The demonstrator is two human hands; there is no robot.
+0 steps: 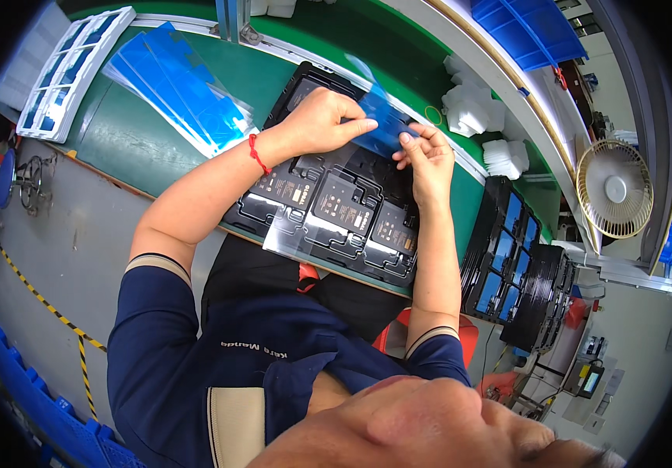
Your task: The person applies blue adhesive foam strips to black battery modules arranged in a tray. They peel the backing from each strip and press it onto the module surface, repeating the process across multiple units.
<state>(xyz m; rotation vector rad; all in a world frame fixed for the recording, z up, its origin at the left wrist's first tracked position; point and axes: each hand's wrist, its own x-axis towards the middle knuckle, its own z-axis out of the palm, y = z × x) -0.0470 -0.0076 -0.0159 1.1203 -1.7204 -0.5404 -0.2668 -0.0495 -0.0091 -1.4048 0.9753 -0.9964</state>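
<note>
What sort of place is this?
Probably a factory workstation: a green bench holding flat black units in a black tray, stacked black trays alongside, and yellow-and-black floor tape.

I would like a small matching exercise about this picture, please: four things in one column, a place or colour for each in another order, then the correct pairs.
Things
1. raised blue film
2. bracelet
3. middle black tray
4. fan

Place or colour
A. lying on the green tabletop
B. red
C. at the picture's right side
D. between the left hand and right hand

Pairs: 1-D, 2-B, 3-A, 4-C
</note>
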